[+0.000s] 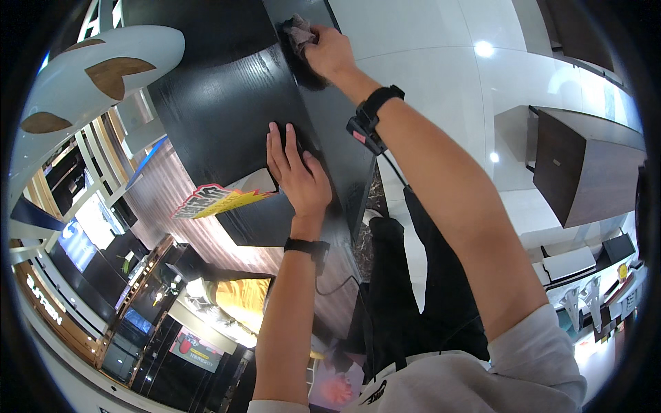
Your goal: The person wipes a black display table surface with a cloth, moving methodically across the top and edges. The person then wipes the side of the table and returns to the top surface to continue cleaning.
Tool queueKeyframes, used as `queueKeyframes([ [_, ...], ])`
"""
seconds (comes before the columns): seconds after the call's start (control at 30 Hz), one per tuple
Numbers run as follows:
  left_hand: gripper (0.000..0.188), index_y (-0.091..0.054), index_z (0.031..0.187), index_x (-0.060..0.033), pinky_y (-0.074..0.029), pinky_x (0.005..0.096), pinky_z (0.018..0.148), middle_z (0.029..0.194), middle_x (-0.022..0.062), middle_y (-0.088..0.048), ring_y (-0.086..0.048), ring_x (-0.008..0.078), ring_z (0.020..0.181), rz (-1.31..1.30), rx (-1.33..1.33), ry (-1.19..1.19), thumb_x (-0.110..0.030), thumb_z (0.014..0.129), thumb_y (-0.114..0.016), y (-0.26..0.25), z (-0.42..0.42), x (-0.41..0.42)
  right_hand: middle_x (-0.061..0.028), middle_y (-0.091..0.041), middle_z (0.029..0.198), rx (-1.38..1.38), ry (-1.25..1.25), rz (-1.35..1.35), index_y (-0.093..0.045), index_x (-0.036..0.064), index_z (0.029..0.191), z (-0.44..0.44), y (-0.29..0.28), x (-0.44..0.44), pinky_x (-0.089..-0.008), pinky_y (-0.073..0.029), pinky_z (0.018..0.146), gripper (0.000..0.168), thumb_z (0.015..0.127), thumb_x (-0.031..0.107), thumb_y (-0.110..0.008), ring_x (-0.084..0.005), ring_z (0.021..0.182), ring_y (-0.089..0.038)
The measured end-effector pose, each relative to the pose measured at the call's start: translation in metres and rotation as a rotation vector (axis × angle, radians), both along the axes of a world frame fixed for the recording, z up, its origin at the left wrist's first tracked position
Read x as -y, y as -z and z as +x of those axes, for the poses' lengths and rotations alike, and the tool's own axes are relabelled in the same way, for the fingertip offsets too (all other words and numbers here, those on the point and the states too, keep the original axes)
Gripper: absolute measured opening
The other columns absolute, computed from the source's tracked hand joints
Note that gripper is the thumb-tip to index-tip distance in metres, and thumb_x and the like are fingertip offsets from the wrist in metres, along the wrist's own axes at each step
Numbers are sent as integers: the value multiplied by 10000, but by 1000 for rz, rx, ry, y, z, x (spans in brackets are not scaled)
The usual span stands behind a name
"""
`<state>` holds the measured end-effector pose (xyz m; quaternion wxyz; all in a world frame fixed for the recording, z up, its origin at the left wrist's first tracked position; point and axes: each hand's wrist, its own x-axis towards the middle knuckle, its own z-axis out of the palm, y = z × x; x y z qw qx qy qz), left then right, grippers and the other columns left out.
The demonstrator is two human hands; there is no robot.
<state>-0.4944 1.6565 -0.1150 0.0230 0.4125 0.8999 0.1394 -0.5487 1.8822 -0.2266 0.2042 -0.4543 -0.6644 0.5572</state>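
Note:
My right hand (330, 51) grips a crumpled grey cloth (298, 35), which lies against the edge of a glossy black wood-grain cabinet or counter (222, 113). Flat on the same black surface rests my left hand (299, 178), its fingers slightly apart and holding nothing. Beside its wrist, a red and yellow price sign (219, 200) bearing writing sticks out from the black furniture. Each wrist wears a black strap with a device, and a thin cable runs from each.
A white curved object with brown heart-shaped patches (121, 72) stands at the upper left. To the right, a dark brown box-like stool or cabinet (583, 165) is on the pale tiled floor (423, 98). Lit displays and a yellow cushion-like item (242, 302) appear lower left.

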Motion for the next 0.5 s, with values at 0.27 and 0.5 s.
queueKeyframes([
  [0.27,537,-480,1550,1,-271,553,1257,1669,222,-378,-364,442,1512,8,-21,17,-107,1025,-442,0,-5,2,-266,-750,1076,-253,-225,-249,-692,4,1296,111,-54,53,-455,-581,893,421,896,122,-632,-442,1002,-738],
  [0.5,532,-470,1557,16,-267,548,1253,1669,232,-372,-362,436,1511,-5,-40,36,-149,1055,-405,1,-4,0,-224,-409,1669,-322,-75,-615,-481,20,1554,207,-31,222,-419,-354,1240,571,989,-11,-560,-392,1512,-439],
])
